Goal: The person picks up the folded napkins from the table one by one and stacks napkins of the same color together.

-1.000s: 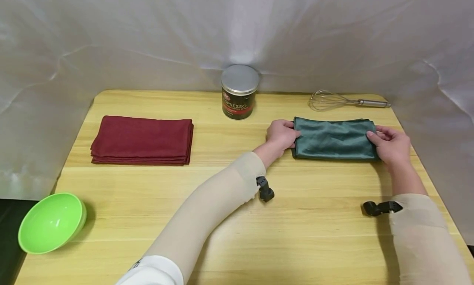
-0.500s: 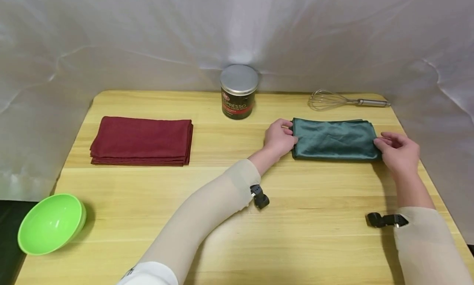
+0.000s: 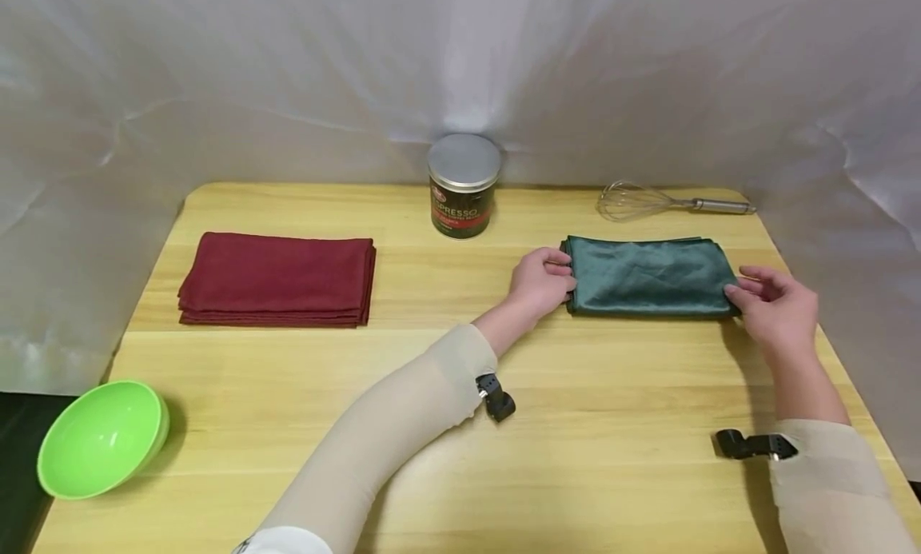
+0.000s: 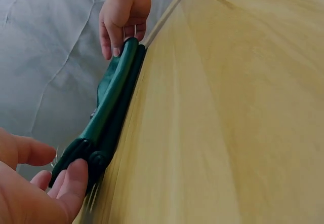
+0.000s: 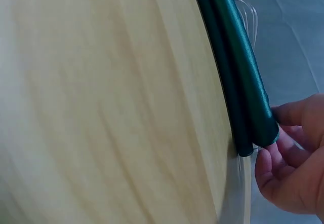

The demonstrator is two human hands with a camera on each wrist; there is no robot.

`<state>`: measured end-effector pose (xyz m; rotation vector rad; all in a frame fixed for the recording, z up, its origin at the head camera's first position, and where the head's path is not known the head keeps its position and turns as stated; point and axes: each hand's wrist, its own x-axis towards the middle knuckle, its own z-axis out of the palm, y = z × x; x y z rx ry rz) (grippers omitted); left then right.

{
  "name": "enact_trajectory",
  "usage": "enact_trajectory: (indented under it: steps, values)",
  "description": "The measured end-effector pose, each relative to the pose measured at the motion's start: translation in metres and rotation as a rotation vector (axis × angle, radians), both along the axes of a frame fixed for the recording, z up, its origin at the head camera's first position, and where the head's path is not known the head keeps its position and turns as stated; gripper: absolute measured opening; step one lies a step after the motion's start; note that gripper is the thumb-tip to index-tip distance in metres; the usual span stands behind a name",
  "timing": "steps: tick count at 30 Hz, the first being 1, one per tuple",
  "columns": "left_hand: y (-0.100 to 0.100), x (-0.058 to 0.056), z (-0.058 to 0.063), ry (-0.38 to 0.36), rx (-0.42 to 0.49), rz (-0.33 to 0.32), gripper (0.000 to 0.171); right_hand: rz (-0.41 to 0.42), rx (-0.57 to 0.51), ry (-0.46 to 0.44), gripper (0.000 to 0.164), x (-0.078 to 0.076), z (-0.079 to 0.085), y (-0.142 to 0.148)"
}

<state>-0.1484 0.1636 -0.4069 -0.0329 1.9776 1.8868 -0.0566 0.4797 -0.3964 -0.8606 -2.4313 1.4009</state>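
A folded green satin cloth (image 3: 651,276) lies at the right of the table. My left hand (image 3: 538,284) is at its left end, thumb over the edge and fingers at the layers. In the left wrist view the left hand (image 4: 43,183) brackets the rolled folds at that end. My right hand (image 3: 780,306) holds the right end, thumb at the upper fold. In the right wrist view the right hand (image 5: 296,158) has one digit against the top fold and curled fingers below it. Long stacked folds of the cloth (image 4: 109,107) show along its near side.
A folded dark red cloth (image 3: 277,278) lies at the left. An espresso tin (image 3: 464,188) stands at the back middle, and a wire whisk (image 3: 672,202) lies behind the green cloth. A green bowl (image 3: 104,440) sits at the table's front left edge.
My right hand has shifted outward, its thumb going from on top of the green cloth to its edge. The left hand has slid slightly left, and more under-layer shows at that end.
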Motion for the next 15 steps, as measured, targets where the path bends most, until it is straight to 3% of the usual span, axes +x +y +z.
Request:
enact_trajectory:
  steps: [3,9,12,15]
  values:
    - [-0.012,0.003,-0.001,0.06,-0.055,-0.006,0.033,-0.024,0.03,-0.023,0.034,0.002,-0.001,-0.003]
    - [-0.051,0.014,0.007,0.177,-0.149,-0.08,0.057,-0.093,0.196,-0.089,0.05,0.009,0.002,-0.031]
    - [-0.073,0.022,0.014,0.256,-0.241,-0.145,0.069,-0.062,0.265,-0.032,0.051,0.014,0.006,-0.053]
    - [-0.096,0.028,0.021,0.4,-0.394,-0.24,0.082,0.024,0.33,0.068,0.052,0.018,0.011,-0.075]
